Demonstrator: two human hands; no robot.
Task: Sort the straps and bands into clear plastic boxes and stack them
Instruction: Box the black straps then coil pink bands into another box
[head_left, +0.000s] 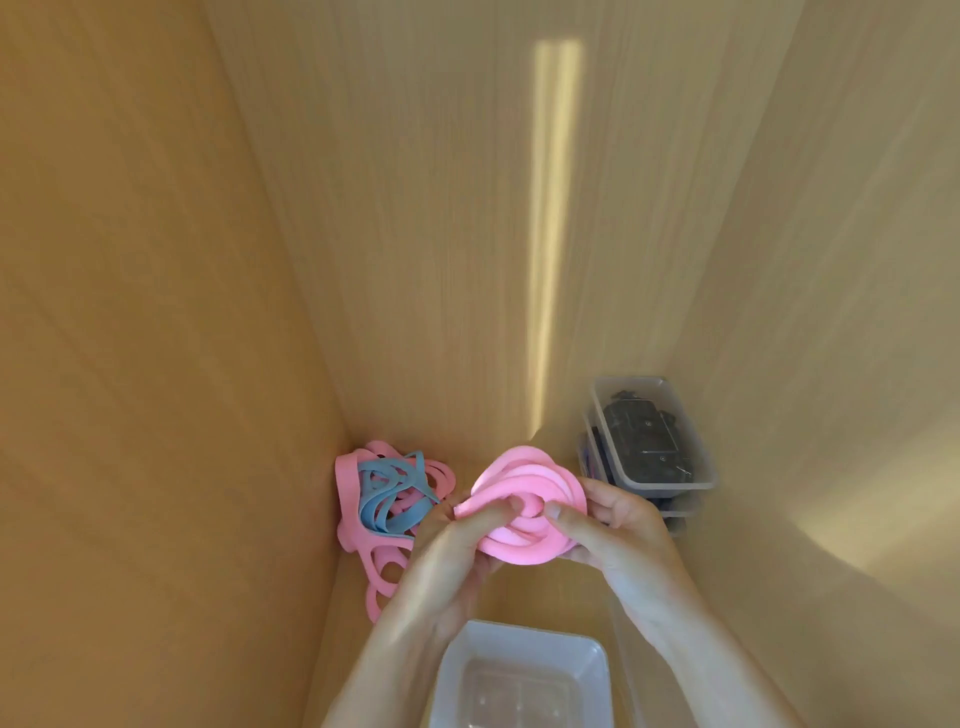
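Note:
Both hands hold a coiled pink band (524, 483) above the wooden shelf floor. My left hand (457, 551) pinches the coil's left side and centre; my right hand (618, 525) grips its right edge. A loose pile of pink bands (348, 493) tangled with blue bands (384, 493) lies in the left corner, just left of my left hand. An empty clear plastic box (524, 670) stands below the hands, near the front. At the right rear, a stack of clear boxes (654, 441) holds dark straps.
Wooden walls close in on the left (156, 364), back (467, 208) and right (831, 312). The pile sits against the left wall and the stacked boxes against the right wall.

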